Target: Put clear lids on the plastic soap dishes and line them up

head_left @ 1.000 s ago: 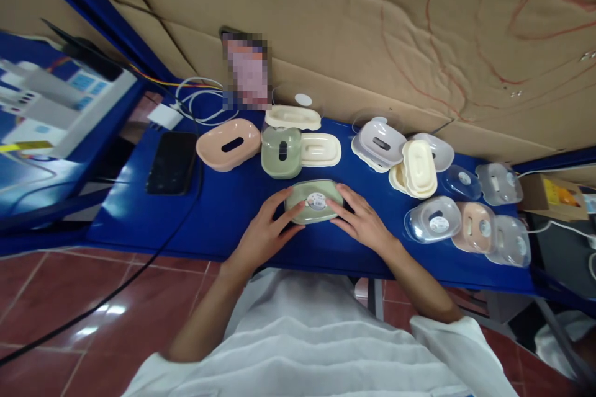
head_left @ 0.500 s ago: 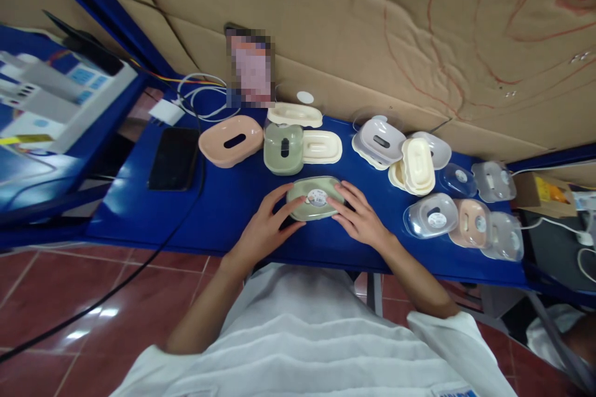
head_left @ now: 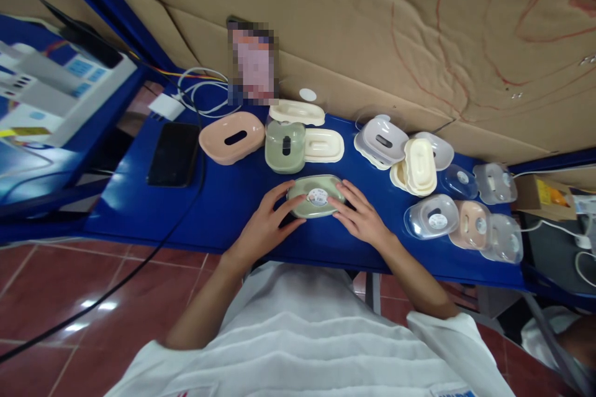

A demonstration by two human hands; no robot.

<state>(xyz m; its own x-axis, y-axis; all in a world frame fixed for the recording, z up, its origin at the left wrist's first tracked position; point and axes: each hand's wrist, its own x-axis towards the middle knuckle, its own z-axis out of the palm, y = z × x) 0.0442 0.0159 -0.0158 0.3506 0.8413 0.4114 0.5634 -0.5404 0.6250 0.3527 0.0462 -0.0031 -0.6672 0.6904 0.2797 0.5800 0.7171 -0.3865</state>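
Note:
A green soap dish (head_left: 305,191) with a clear lid and a round white label lies on the blue table in front of me. My left hand (head_left: 272,217) curves round its left end, with a finger on the lid by the label. At the other end, my right hand (head_left: 359,211) holds its right side with spread fingers. Just behind stands another green soap dish (head_left: 282,161) with a slot in its base, and a cream insert tray (head_left: 325,146) beside it. A peach soap dish (head_left: 233,136) is further left.
Right of my hands are a grey dish (head_left: 382,139), stacked cream trays (head_left: 421,167), a clear lid (head_left: 494,183) and a lidded peach dish (head_left: 474,226). A black phone (head_left: 173,155) and a dark cable (head_left: 177,220) lie left. A cardboard wall (head_left: 335,25) rises behind.
The view has shifted very slightly. Both hands stay around the lidded green soap dish, and nothing on the table has visibly moved.

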